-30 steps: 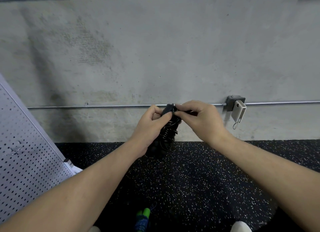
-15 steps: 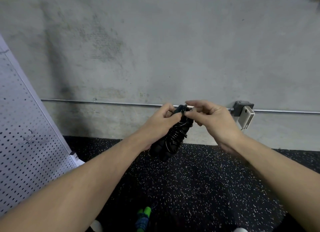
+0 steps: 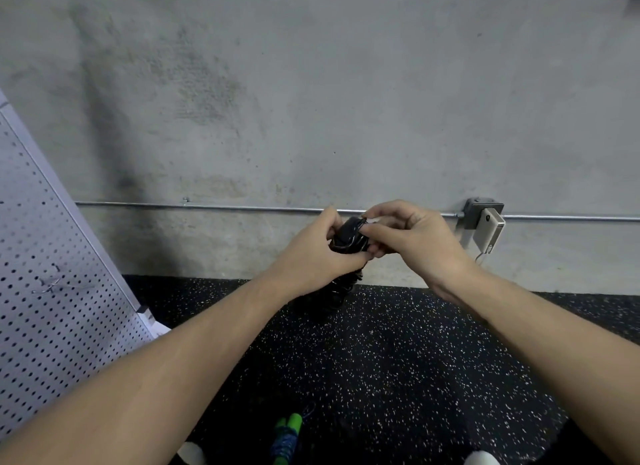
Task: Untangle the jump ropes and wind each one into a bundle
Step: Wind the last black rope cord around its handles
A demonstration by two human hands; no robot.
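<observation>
The left hand (image 3: 313,256) grips a black jump rope bundle (image 3: 346,249) held up at mid-frame, in front of the concrete wall (image 3: 311,100); its fingers curl round the wound coils, and the lower part of the bundle hangs below the palm toward 6 o'clock. The right hand (image 3: 412,242) meets it from 3 o'clock, thumb and forefinger pinching the top end of the bundle, the other fingers bent loosely above. A second, green and blue jump rope (image 3: 286,437) lies wound on the speckled black floor (image 3: 398,360) at 6 o'clock. A perforated white panel (image 3: 52,291) leans at 9 o'clock. A metal conduit (image 3: 207,206) runs along the wall to a grey box (image 3: 483,215) at 3 o'clock.
</observation>
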